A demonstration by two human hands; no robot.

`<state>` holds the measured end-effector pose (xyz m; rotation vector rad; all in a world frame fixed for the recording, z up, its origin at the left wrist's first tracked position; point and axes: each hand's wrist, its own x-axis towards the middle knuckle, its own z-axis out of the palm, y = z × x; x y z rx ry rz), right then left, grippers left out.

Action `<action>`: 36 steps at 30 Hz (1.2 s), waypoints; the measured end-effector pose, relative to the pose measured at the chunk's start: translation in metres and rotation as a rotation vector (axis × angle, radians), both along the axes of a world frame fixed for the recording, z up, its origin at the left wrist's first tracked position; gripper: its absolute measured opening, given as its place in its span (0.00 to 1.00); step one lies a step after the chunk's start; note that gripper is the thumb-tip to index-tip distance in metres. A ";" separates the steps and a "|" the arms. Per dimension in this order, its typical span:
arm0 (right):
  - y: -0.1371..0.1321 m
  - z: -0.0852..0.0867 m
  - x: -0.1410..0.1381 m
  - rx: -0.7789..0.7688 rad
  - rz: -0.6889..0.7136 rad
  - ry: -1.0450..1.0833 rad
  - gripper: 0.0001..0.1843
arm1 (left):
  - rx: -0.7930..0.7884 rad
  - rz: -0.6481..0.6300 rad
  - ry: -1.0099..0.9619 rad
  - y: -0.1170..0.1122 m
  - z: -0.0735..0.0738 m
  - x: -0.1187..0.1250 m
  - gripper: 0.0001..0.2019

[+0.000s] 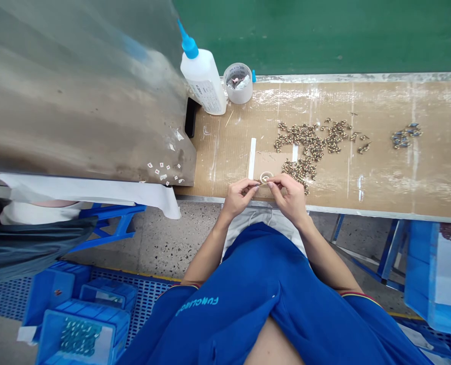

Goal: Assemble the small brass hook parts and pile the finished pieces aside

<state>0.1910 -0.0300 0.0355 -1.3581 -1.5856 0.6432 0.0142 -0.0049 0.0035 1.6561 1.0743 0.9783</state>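
Observation:
My left hand point(238, 197) and my right hand point(288, 197) meet over the near edge of a tan workbench point(381, 177), their fingertips pinching a thin brass-coloured piece point(262, 184) between them. Just beyond the fingertips lies a small pale ring-shaped roll point(266, 177). Whether it touches my fingers is hard to tell. A loose heap of small brass parts point(305, 142) spreads beyond my right hand, and a smaller cluster of bluish metal parts point(406, 136) lies further right. Two white strips point(252, 158) stand near my hands.
A white glue bottle with a blue nozzle point(202, 76) and a small plastic cup point(237, 83) stand at the bench's far edge. A grey panel point(77, 106) rises at left. A person's dark sleeve point(20, 248) shows at left. Blue crates point(81, 329) sit on the floor.

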 end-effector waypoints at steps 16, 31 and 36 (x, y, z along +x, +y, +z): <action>0.011 -0.005 0.015 0.101 -0.242 0.040 0.13 | 0.012 0.004 0.011 0.000 0.000 -0.001 0.11; 0.011 -0.021 0.006 0.078 -0.104 -0.028 0.10 | 0.102 -0.050 -0.003 0.003 0.001 -0.003 0.09; 0.011 -0.021 0.006 0.095 -0.086 -0.053 0.09 | 0.118 -0.049 0.002 0.004 -0.001 -0.004 0.09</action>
